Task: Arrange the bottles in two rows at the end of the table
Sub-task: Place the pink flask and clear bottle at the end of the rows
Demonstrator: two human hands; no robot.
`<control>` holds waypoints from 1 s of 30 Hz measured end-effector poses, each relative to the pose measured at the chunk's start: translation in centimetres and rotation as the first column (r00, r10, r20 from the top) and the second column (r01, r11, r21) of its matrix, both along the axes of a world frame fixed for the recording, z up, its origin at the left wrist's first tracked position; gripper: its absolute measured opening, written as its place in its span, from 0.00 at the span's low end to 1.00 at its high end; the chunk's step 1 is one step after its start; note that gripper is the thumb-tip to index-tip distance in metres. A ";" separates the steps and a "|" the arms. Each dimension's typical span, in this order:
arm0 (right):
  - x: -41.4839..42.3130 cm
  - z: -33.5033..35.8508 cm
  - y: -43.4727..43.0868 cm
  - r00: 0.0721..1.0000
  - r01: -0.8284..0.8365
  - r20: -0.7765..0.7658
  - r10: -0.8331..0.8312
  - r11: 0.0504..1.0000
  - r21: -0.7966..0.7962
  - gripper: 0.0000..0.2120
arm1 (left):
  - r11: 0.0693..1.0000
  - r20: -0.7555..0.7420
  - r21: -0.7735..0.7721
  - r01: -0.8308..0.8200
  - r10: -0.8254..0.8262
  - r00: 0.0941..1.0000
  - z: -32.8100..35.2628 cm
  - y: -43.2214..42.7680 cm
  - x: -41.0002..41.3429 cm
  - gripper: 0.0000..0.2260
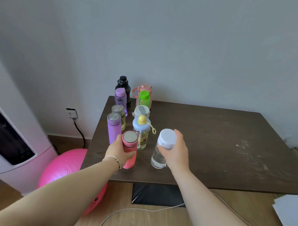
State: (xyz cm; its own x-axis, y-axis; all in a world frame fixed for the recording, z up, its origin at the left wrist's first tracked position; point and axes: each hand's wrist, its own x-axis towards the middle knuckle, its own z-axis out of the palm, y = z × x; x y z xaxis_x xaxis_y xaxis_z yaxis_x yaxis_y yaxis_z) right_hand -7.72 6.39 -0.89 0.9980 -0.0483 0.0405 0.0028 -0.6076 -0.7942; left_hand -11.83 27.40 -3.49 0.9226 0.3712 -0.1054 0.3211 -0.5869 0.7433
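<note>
Two rows of bottles run along the left end of the dark table. My left hand grips a pink flask with a steel lid at the near end of the left row, just in front of a purple flask. My right hand holds a clear bottle with a white cap, standing right of a blue-lidded bottle topped by a yellow knob. Farther back stand a glass jar, a grey-lidded cup, a purple bottle, a green-capped bottle, a black bottle and a pink jug.
The table's back edge meets a grey wall. A pink exercise ball lies on the floor left of the table beside a white appliance. A white cable crosses the wooden floor, and papers lie at the right.
</note>
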 end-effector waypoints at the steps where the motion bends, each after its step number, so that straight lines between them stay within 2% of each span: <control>1: -0.4 -0.1 0.8 1.000 -0.002 0.002 0.002 1.000 0.001 0.41 | 1.000 -0.001 -0.004 -0.006 0.006 1.000 -0.2 1.0 -0.3 0.24; 11: -2.1 -0.9 6.2 0.998 -0.057 -0.010 0.057 0.998 -0.037 0.40 | 0.999 -0.035 -0.027 -0.044 0.043 0.998 -2.2 6.1 -1.5 0.26; 30: -0.8 -3.9 8.7 0.993 -0.110 -0.030 0.110 0.994 0.012 0.38 | 0.998 -0.061 -0.033 -0.060 0.058 0.996 -3.9 7.2 -0.4 0.28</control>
State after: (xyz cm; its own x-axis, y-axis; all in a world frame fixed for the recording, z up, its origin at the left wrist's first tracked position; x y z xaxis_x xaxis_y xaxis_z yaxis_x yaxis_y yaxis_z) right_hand -8.54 15.07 -4.79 0.9981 0.0616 0.0099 0.0448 -0.5965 -0.8014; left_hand -12.21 34.58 -7.36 0.8907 0.4202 -0.1737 0.3991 -0.5393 0.7416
